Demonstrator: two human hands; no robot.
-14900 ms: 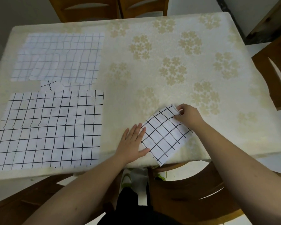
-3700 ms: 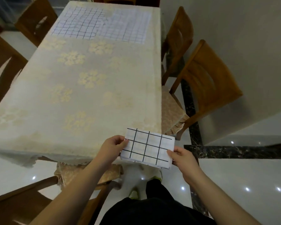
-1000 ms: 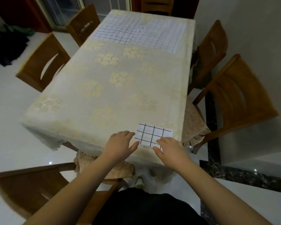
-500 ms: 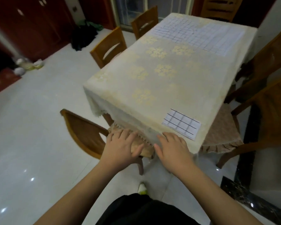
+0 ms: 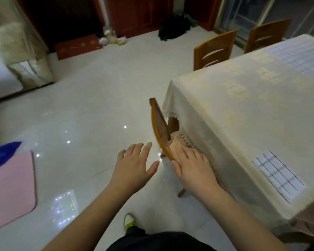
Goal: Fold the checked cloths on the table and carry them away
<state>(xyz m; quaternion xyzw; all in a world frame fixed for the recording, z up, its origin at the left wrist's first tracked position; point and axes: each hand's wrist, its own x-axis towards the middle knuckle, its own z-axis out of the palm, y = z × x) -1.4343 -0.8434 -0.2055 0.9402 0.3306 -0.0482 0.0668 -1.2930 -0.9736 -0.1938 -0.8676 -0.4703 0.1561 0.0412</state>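
Note:
A small folded checked cloth (image 5: 278, 175) lies near the near corner of the table (image 5: 234, 113), which wears a cream flowered tablecloth. Two unfolded checked cloths (image 5: 300, 56) lie flat at the table's far end. My left hand (image 5: 134, 165) hovers over the floor with straight, spread fingers and holds nothing. My right hand (image 5: 192, 166) is also spread and empty, in front of the chair back and the tablecloth's hanging edge, well left of the folded cloth.
A wooden chair (image 5: 160, 132) is tucked under the table's near end, by my right hand. Two more chairs (image 5: 215, 49) stand along the far side. A pink mat (image 5: 9, 189) and a blue cloth (image 5: 4, 152) lie on the glossy white floor at left.
The view has swung left toward the open floor. Both hands have left the table edge; the folded cloth stays on the table corner, now to my right.

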